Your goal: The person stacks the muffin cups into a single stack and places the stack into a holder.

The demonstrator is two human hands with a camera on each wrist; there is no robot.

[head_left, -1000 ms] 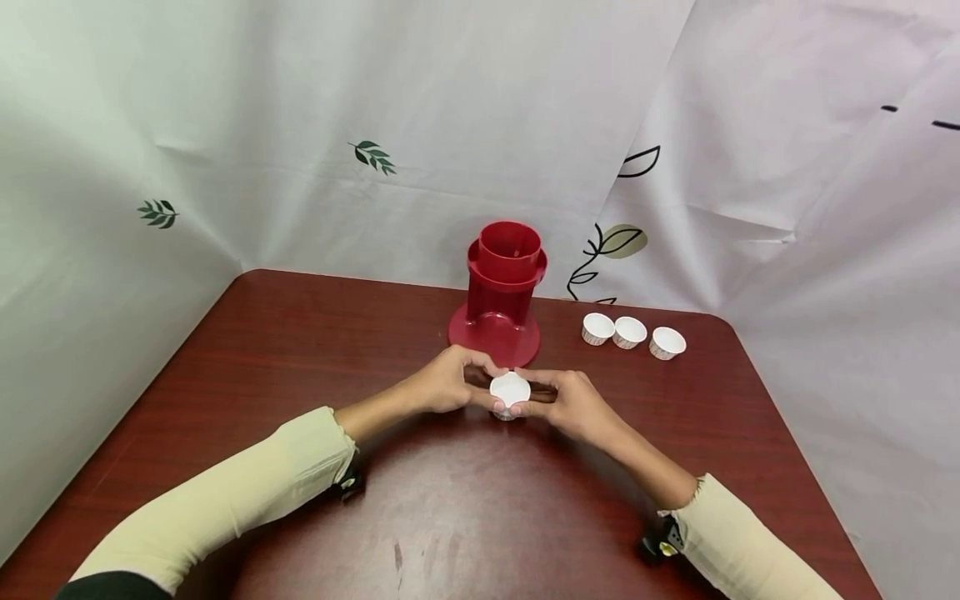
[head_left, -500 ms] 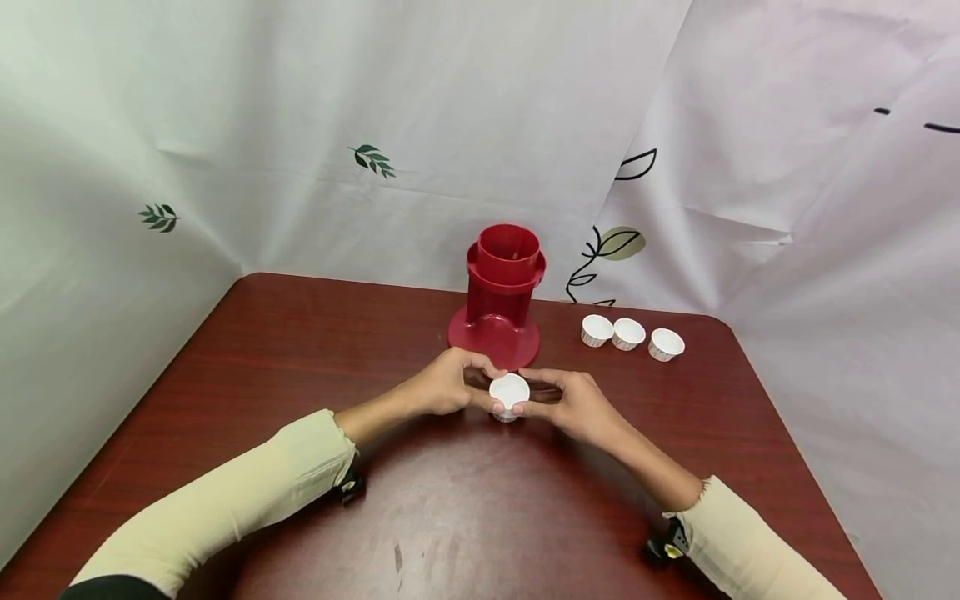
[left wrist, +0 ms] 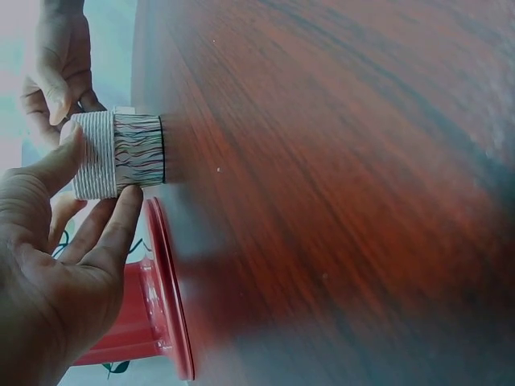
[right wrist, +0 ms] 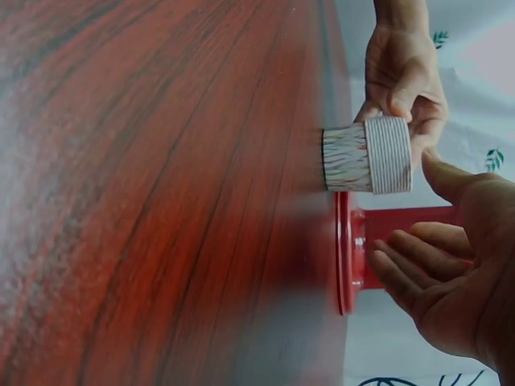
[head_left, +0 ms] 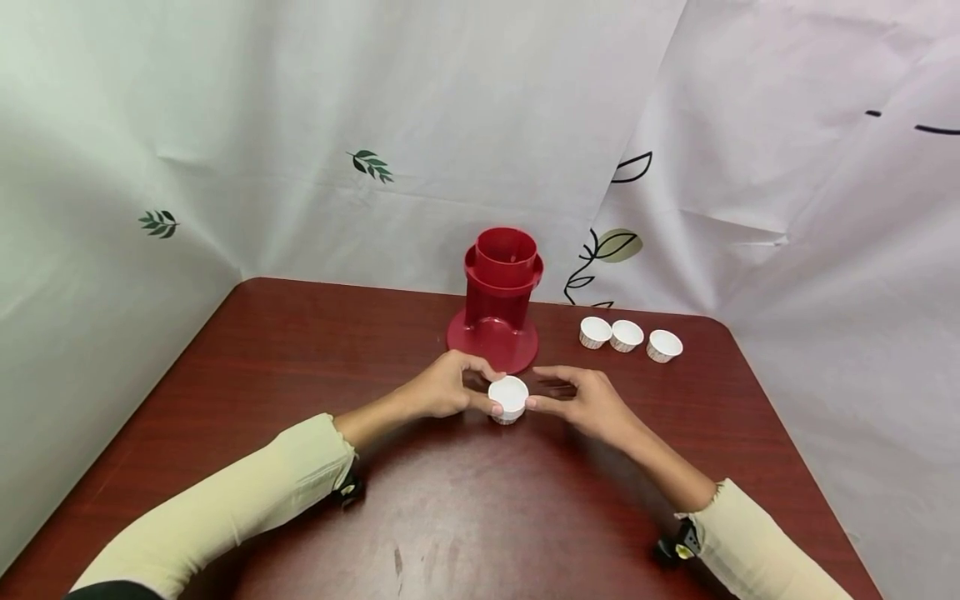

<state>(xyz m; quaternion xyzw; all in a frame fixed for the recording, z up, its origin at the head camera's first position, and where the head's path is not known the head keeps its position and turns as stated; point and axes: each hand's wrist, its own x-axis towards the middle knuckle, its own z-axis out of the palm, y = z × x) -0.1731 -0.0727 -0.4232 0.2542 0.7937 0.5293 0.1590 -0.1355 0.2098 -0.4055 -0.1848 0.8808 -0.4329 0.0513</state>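
A nested stack of white paper cups (head_left: 508,397) stands upright on the table in front of a red plastic stand (head_left: 497,310). Stacked rims and a streaky patterned side show on the cups (left wrist: 117,156) in the left wrist view. My left hand (head_left: 447,388) pinches the stack from the left, thumb near the rim and fingers on the far side. To the right, my right hand (head_left: 592,402) has its fingers spread and apart from the cups, thumb tip close to the rim. In the right wrist view, a gap shows between this hand (right wrist: 463,265) and the stack.
Three single white cups, a left one (head_left: 596,332), a middle one (head_left: 626,335) and a right one (head_left: 664,345), stand toward the back right of the brown wooden table (head_left: 315,333). A white printed cloth (head_left: 450,100) hangs behind and along the sides.
My right hand has let go of the cup stack and drawn back a little to the right, its fingers opening. My left hand keeps its hold, and the stack stays in place.
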